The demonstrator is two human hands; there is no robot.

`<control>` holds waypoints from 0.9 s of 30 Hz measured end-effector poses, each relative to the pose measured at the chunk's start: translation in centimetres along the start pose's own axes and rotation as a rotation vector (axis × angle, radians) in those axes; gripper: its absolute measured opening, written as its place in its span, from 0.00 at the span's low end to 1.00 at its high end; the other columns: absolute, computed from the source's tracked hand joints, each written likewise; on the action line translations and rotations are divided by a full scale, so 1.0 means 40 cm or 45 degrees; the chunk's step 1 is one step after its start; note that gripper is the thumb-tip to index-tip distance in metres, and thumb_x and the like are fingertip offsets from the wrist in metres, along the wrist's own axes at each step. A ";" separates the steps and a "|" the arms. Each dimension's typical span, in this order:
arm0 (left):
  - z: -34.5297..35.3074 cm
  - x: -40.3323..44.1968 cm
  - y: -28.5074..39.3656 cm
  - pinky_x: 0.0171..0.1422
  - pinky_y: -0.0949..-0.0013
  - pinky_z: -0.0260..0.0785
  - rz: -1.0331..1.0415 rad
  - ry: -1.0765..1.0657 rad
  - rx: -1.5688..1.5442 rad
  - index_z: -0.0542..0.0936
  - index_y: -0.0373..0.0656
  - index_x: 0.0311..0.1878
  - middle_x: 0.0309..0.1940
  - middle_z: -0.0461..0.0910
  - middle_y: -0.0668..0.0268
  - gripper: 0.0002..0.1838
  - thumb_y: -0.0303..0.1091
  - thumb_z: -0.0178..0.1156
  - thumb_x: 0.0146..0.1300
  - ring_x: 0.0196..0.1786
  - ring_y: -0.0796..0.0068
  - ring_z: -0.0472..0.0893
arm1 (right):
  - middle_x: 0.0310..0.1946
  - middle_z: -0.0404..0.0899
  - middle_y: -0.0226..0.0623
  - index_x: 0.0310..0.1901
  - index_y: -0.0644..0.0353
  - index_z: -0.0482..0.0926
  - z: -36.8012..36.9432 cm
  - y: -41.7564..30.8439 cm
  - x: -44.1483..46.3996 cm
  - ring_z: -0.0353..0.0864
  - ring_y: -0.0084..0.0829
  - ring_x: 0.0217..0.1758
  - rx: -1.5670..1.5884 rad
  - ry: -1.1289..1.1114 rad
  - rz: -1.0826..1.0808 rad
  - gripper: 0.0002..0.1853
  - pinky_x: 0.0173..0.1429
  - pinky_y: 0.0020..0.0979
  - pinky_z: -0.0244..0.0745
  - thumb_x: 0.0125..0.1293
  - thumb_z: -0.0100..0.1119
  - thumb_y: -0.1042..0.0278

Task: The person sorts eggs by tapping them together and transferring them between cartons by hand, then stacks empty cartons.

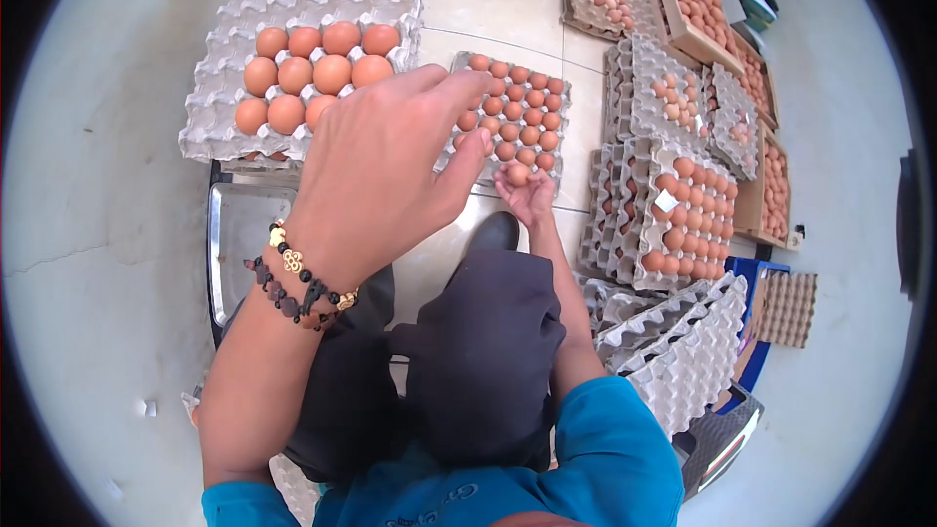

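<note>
My left hand (pixel 390 151), with beaded bracelets at the wrist, is raised between two egg trays. Its thumb and index finger are apart, with nothing visible in the gap; the other fingers are partly hidden. Beyond it, brown eggs fill much of a grey tray (pixel 459 60) on the floor. At that tray's near edge, my right hand (pixel 527 197) is turned palm up, with its fingers round a brown egg (pixel 518 174). On the left, a stack of grey trays (pixel 229 59) carries several larger-looking brown eggs (pixel 332 74), partly covered by my left hand.
Stacked egg trays (pixel 625 210) and wooden boxes of eggs (pixel 776 185) line the right side. Below the left stack lies a metal tray (pixel 217 254). Leaning empty trays (pixel 683 361) are by my right arm, and a dark shoe (pixel 498 232) is near my right hand.
</note>
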State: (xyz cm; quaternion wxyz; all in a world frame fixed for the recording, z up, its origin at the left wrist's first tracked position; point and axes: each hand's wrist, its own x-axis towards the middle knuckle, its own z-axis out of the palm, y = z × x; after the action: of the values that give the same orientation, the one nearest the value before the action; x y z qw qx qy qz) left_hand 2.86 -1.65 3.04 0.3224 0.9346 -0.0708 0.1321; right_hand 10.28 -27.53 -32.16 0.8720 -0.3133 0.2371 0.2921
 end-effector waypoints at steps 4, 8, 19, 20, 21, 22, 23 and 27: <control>0.003 -0.003 0.010 0.43 0.65 0.75 0.002 -0.049 -0.007 0.83 0.43 0.50 0.36 0.84 0.60 0.15 0.32 0.65 0.59 0.39 0.65 0.84 | 0.38 0.82 0.45 0.46 0.67 0.78 -0.089 -0.065 0.080 0.84 0.34 0.33 -0.553 0.520 -0.314 0.20 0.40 0.35 0.85 0.59 0.60 0.58; 0.000 -0.004 0.006 0.43 0.64 0.74 -0.014 -0.078 0.016 0.82 0.43 0.50 0.37 0.84 0.60 0.16 0.32 0.65 0.58 0.39 0.64 0.84 | 0.42 0.85 0.48 0.42 0.64 0.83 -0.017 -0.175 0.107 0.87 0.37 0.35 -1.489 1.045 -0.324 0.22 0.44 0.37 0.84 0.51 0.68 0.55; 0.006 -0.003 -0.006 0.42 0.64 0.75 -0.018 -0.080 -0.020 0.83 0.42 0.49 0.38 0.84 0.59 0.15 0.31 0.65 0.58 0.40 0.63 0.85 | 0.39 0.86 0.46 0.38 0.64 0.85 0.031 -0.255 0.188 0.87 0.37 0.42 -1.966 1.192 -0.095 0.25 0.47 0.36 0.80 0.43 0.73 0.52; 0.010 -0.002 -0.013 0.42 0.63 0.75 -0.031 -0.094 -0.028 0.83 0.42 0.49 0.38 0.85 0.59 0.15 0.31 0.65 0.58 0.40 0.62 0.85 | 0.33 0.86 0.45 0.34 0.66 0.85 -0.023 -0.251 0.212 0.86 0.34 0.35 -1.886 1.193 -0.199 0.23 0.38 0.35 0.80 0.45 0.73 0.53; 0.013 0.000 -0.020 0.42 0.63 0.75 -0.042 -0.105 -0.039 0.83 0.41 0.49 0.38 0.85 0.59 0.14 0.31 0.64 0.59 0.40 0.62 0.85 | 0.27 0.85 0.44 0.31 0.67 0.84 -0.032 -0.249 0.210 0.86 0.32 0.27 -1.806 1.194 -0.304 0.21 0.30 0.34 0.79 0.46 0.73 0.54; 0.015 -0.001 -0.023 0.43 0.63 0.76 -0.056 -0.121 -0.028 0.83 0.41 0.49 0.38 0.85 0.58 0.14 0.31 0.64 0.59 0.41 0.61 0.85 | 0.23 0.81 0.39 0.30 0.65 0.81 -0.042 -0.246 0.204 0.81 0.29 0.22 -1.477 1.002 -0.324 0.19 0.22 0.32 0.73 0.52 0.71 0.54; 0.017 -0.002 -0.026 0.44 0.63 0.76 -0.066 -0.137 -0.017 0.83 0.41 0.49 0.39 0.85 0.58 0.14 0.31 0.63 0.59 0.41 0.61 0.85 | 0.22 0.79 0.37 0.31 0.64 0.80 -0.038 -0.246 0.184 0.79 0.28 0.20 -1.258 0.815 -0.296 0.18 0.21 0.31 0.71 0.54 0.70 0.55; 0.051 0.000 -0.053 0.49 0.61 0.75 0.047 -0.156 -0.059 0.81 0.41 0.52 0.45 0.84 0.56 0.16 0.30 0.61 0.60 0.45 0.58 0.84 | 0.21 0.71 0.30 0.39 0.62 0.75 0.057 -0.291 0.080 0.72 0.24 0.18 -0.646 0.129 -0.142 0.16 0.20 0.24 0.67 0.61 0.65 0.58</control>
State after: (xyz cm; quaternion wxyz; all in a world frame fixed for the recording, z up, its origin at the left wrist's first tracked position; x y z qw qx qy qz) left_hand 3.74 -1.26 0.26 0.3366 0.9318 -0.1105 0.0790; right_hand 20.74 -32.19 -27.76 0.7673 -0.5488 0.1820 0.2776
